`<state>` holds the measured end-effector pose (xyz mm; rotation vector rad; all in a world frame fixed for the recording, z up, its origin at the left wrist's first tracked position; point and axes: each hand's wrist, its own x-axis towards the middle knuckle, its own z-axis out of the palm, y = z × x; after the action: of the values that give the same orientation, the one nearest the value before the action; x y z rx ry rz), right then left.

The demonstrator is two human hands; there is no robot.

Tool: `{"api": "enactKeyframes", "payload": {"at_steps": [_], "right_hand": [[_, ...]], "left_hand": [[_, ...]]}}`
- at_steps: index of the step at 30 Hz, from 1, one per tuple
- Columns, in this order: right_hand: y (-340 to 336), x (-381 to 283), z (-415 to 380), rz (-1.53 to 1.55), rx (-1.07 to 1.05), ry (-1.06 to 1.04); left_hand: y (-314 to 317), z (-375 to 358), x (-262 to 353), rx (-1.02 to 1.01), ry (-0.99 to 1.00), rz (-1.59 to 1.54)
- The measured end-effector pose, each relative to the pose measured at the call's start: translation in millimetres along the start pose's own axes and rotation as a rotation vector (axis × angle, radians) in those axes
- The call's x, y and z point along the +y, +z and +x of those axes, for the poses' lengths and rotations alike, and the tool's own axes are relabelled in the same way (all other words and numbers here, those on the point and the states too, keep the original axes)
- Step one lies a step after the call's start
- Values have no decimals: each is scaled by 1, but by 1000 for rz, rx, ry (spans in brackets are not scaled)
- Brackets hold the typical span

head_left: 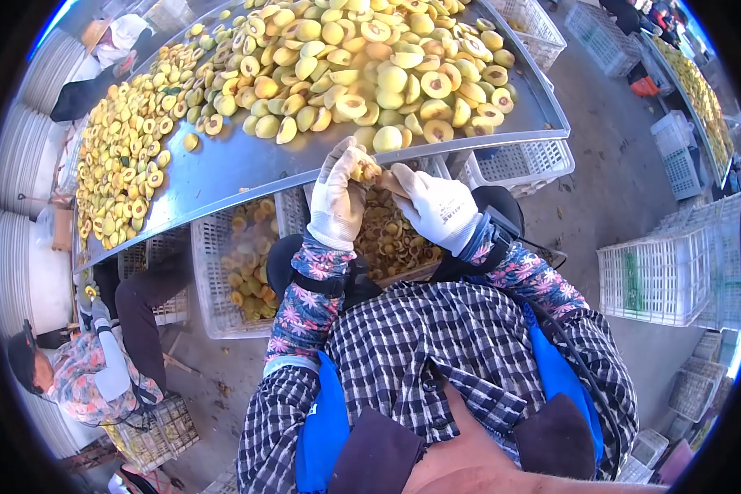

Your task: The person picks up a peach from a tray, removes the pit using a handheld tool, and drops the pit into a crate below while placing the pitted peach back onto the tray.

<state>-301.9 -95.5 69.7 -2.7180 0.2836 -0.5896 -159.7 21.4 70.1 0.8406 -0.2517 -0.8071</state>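
Both my hands wear white gloves and meet just below the front edge of the metal table point(247, 174). My left hand point(337, 193) is closed round a yellow fruit piece point(365, 171). My right hand point(436, 206) has its fingers pinched together against the fruit's right side; whatever they grip is too small to make out. Halved yellow fruits point(387, 78) are heaped on the table beyond my hands. Under my hands, a container of brownish pieces point(391, 239) stands between my knees.
A white crate point(214, 317) with fruit halves stands left of my legs. Another white crate point(531, 169) is under the table's right corner. Stacked crates point(659, 276) stand at the right. A seated co-worker point(99, 370) is at the lower left, another person point(123, 41) at the upper left.
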Motion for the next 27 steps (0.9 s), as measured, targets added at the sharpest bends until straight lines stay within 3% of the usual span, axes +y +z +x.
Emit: {"api": "enactKeyframes", "payload": {"at_steps": [5, 12, 14, 19, 22, 24, 27], "right_hand": [[4, 6, -12, -17, -1, -1], [5, 5, -22, 46, 28, 41], [6, 8, -27, 57, -5, 59], [-4, 2, -23, 120, 40, 63], [1, 0, -19, 116, 83, 47], [2, -2, -17, 97, -12, 97], [6, 7, -27, 88, -14, 65]], "left_hand": [[3, -6, -17, 81, 25, 4], [3, 0, -17, -25, 70, 65], [4, 1, -17, 114, 96, -49], [-4, -1, -21, 5, 75, 72], [4, -1, -21, 49, -17, -47], [6, 0, -21, 126, -26, -59], [-2, 0, -25, 108, 83, 47]]}}
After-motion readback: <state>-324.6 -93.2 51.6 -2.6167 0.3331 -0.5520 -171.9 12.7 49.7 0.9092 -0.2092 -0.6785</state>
